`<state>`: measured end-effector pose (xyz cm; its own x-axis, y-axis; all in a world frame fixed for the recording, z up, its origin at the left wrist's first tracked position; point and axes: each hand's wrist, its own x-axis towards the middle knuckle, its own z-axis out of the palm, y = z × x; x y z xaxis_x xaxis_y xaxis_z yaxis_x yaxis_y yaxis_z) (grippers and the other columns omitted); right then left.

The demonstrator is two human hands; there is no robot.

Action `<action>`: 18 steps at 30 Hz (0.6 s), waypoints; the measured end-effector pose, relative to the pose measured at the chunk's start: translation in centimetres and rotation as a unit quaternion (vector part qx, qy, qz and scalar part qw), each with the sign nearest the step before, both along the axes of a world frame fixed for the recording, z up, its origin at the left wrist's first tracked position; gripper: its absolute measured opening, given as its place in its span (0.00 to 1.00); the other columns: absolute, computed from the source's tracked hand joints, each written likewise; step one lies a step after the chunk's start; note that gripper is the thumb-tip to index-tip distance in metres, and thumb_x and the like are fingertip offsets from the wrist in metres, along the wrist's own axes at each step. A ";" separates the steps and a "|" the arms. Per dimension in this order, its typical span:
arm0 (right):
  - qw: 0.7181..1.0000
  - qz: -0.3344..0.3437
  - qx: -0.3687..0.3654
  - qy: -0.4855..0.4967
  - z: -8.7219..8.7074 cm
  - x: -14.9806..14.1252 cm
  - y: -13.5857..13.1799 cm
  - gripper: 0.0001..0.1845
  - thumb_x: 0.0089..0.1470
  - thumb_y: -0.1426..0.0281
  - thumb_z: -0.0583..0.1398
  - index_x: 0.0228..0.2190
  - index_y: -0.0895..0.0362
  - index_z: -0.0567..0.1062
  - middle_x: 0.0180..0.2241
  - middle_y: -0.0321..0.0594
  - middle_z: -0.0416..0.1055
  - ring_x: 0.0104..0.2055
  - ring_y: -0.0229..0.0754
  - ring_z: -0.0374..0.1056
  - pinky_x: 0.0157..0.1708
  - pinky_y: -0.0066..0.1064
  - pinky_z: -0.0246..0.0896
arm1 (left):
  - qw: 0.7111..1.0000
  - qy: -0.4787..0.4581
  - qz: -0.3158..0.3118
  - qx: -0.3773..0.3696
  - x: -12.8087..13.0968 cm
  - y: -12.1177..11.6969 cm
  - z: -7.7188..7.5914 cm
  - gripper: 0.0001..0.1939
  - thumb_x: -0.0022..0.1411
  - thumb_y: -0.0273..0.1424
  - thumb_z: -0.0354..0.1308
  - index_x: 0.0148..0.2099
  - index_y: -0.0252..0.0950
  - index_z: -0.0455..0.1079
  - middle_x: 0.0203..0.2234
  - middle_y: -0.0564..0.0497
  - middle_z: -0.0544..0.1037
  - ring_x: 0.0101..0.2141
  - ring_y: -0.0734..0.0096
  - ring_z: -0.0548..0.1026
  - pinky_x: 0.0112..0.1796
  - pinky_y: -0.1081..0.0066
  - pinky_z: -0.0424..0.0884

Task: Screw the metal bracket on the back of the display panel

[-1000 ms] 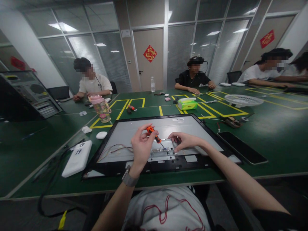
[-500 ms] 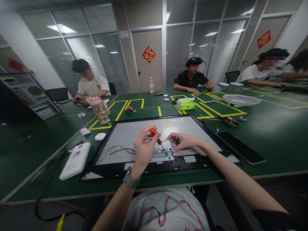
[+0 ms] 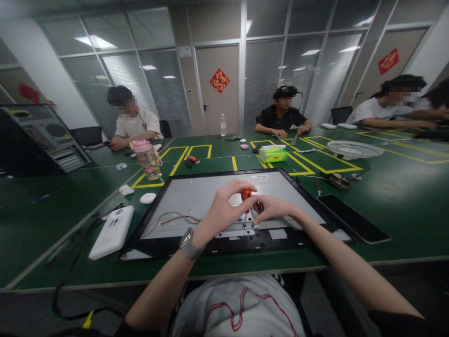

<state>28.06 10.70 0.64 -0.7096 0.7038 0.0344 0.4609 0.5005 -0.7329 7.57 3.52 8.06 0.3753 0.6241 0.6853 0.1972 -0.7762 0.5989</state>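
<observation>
Near the worktop's front edge, the screwdriver grasped by the left fingers is best held upright; whether anything is grasped by the right fingers cannot be told.

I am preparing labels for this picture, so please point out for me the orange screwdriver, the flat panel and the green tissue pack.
Orange screwdriver [image 3: 247,192], head view: on its handle.
Flat panel [image 3: 189,194], head view: on its bare grey surface.
Green tissue pack [image 3: 274,156], head view: on its front side.
</observation>
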 end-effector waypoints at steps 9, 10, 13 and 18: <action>1.000 0.005 -0.021 0.003 -0.2 0.0 0.1 0.35 0.34 0.56 0.69 0.43 0.58 0.68 0.30 0.33 0.60 0.30 0.36 0.56 0.29 0.27 0.53 | 0.991 -0.051 -0.095 -0.084 0.2 3.0 0.4 0.15 0.65 0.28 0.46 0.46 0.35 0.72 0.33 0.47 0.74 0.35 0.71 0.74 0.38 0.70 0.70; 1.000 0.004 -0.023 0.002 -0.2 0.0 0.2 0.35 0.34 0.56 0.69 0.43 0.57 0.68 0.30 0.33 0.60 0.31 0.36 0.56 0.29 0.27 0.53 | 0.986 -0.082 -0.098 -0.107 0.0 3.1 0.0 0.15 0.65 0.29 0.46 0.46 0.35 0.72 0.33 0.47 0.74 0.35 0.71 0.74 0.38 0.70 0.70; 1.000 0.001 -0.028 0.000 -0.2 0.2 0.2 0.36 0.35 0.56 0.69 0.45 0.57 0.68 0.31 0.34 0.60 0.32 0.37 0.57 0.31 0.28 0.54 | 0.986 -0.121 -0.048 -0.100 -0.3 3.5 -0.8 0.10 0.61 0.31 0.53 0.41 0.35 0.75 0.34 0.47 0.74 0.36 0.71 0.73 0.37 0.72 0.70; 0.999 0.000 -0.034 -0.006 0.3 0.2 -0.2 0.36 0.35 0.56 0.69 0.46 0.57 0.68 0.32 0.35 0.61 0.33 0.37 0.57 0.32 0.28 0.55 | 0.981 -0.158 -0.016 -0.110 -0.3 3.8 -1.3 0.12 0.62 0.31 0.53 0.45 0.35 0.73 0.33 0.47 0.76 0.35 0.73 0.74 0.38 0.72 0.71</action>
